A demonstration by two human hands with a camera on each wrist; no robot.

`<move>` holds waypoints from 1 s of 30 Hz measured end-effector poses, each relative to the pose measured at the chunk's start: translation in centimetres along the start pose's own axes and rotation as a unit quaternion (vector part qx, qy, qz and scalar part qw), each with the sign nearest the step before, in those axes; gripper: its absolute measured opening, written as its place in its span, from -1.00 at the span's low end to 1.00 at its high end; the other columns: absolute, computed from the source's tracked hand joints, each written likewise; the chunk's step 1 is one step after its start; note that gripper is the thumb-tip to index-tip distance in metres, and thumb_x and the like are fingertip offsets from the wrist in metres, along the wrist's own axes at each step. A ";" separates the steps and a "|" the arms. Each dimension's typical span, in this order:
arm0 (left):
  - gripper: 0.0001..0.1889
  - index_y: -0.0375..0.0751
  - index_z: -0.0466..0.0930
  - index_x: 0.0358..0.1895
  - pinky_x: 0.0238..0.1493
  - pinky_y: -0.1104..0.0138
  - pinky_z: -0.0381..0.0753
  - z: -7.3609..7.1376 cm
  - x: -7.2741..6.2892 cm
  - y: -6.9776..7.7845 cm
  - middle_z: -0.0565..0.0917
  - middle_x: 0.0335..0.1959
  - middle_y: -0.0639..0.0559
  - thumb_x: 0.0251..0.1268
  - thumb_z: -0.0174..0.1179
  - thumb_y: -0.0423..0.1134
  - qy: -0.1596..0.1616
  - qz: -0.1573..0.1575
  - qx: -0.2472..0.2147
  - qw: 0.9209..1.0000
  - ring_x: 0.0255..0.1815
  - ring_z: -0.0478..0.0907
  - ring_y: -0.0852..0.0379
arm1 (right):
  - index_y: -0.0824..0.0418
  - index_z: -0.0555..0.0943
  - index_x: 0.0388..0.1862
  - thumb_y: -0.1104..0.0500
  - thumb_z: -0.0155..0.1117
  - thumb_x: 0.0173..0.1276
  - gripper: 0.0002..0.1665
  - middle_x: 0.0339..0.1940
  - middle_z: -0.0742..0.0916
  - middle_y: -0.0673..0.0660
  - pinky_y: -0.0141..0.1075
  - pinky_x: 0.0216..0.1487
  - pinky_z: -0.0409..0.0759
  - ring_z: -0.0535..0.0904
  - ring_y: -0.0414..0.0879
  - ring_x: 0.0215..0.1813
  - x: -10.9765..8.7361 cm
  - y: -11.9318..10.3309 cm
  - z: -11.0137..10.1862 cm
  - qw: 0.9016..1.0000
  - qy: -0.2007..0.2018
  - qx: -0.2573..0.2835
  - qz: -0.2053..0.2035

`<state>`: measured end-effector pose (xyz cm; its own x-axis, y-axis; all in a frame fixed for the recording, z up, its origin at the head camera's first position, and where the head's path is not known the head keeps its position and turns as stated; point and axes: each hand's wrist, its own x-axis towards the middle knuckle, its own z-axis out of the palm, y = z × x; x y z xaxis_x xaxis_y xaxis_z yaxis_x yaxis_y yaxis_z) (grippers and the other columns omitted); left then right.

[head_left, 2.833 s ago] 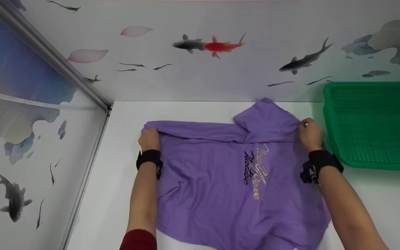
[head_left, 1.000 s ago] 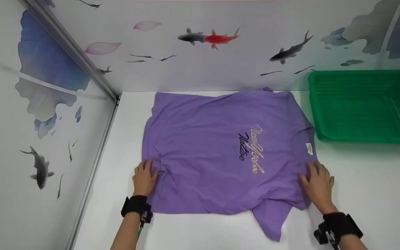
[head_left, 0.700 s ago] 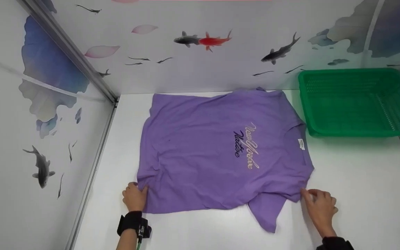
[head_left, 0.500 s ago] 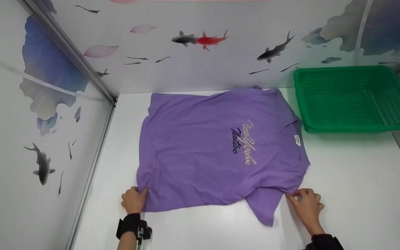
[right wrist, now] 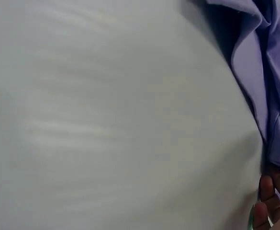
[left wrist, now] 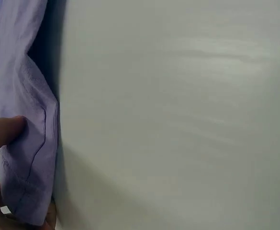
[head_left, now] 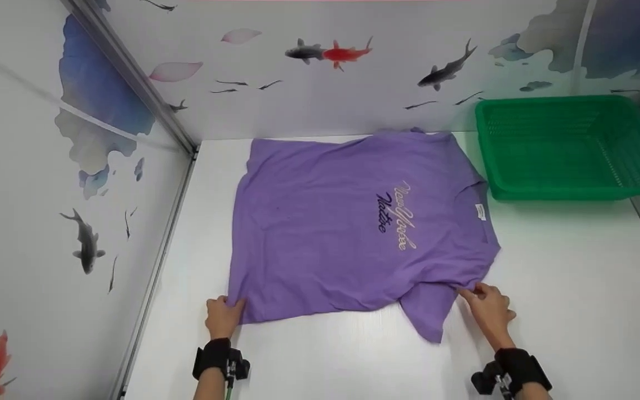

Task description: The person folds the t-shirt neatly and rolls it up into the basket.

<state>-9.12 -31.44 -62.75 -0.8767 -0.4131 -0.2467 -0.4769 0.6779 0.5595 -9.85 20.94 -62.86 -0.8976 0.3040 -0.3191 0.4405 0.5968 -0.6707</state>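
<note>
A purple T-shirt (head_left: 320, 222) with cream and black lettering lies spread on the white table, its neckline to the right and its hem to the left. At the near hem corner my left hand (head_left: 223, 318) pinches the cloth; in the left wrist view the thumb (left wrist: 8, 129) lies on top of the fabric, with fingers beneath. My right hand (head_left: 488, 310) pinches the shirt by the near shoulder, beside the near sleeve (head_left: 428, 314). In the right wrist view its curled fingers (right wrist: 269, 189) meet the cloth edge. The far sleeve is mostly hidden under the shirt.
A green plastic basket (head_left: 564, 150) stands at the back right, close to the shirt's collar. A white wall (head_left: 320, 105) printed with fish runs along the back of the table, and another panel (head_left: 148, 183) closes off the left side.
The shirt was folded at its far side, then came down flat. Both hands moved toward the near edge and gripped it at hem and shoulder. Wrinkles near the hem have smoothed.
</note>
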 end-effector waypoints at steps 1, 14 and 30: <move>-0.47 -0.67 0.49 -0.03 -0.06 -0.19 0.43 0.0 -0.1 0.0 0.45 -0.12 -0.47 0.26 0.22 -0.13 -0.001 0.000 0.003 1.000 -0.08 0.51 -0.38 | 0.48 0.47 0.11 -0.08 0.14 0.40 -0.37 0.07 0.53 0.48 0.29 0.11 0.03 0.30 0.40 0.15 0.1 -0.1 0.1 1.000 0.011 0.011 0.006; -0.66 -0.51 0.55 -0.16 -0.02 -0.15 0.32 -0.3 0.1 -0.7 0.65 -0.13 -0.42 0.32 0.19 -0.18 0.045 0.013 -0.012 0.999 -0.04 0.54 -0.41 | 0.42 0.50 -0.08 0.13 0.06 0.42 -0.66 -0.27 0.65 0.19 -0.55 -0.32 0.33 0.35 -0.44 -0.38 -1.1 2.7 -1.3 0.981 0.143 0.129 0.037; -0.54 -0.61 0.57 -0.06 -0.03 -0.19 0.39 -2.5 -1.4 -3.1 0.63 -0.09 -0.48 0.29 0.21 -0.14 -0.016 0.006 0.007 1.000 -0.04 0.55 -0.43 | 0.53 0.50 0.04 0.09 0.17 0.45 -0.52 -0.29 0.65 0.20 -0.46 -0.28 0.34 0.43 -0.22 -0.30 -4.0 3.4 -1.3 0.998 0.031 0.052 -0.010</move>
<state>-6.31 -34.48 -62.14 -0.8834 -0.3861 -0.2655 -0.4676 0.6905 0.5519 -4.79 22.68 -63.01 -0.9022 0.3397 -0.2658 0.4162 0.5239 -0.7432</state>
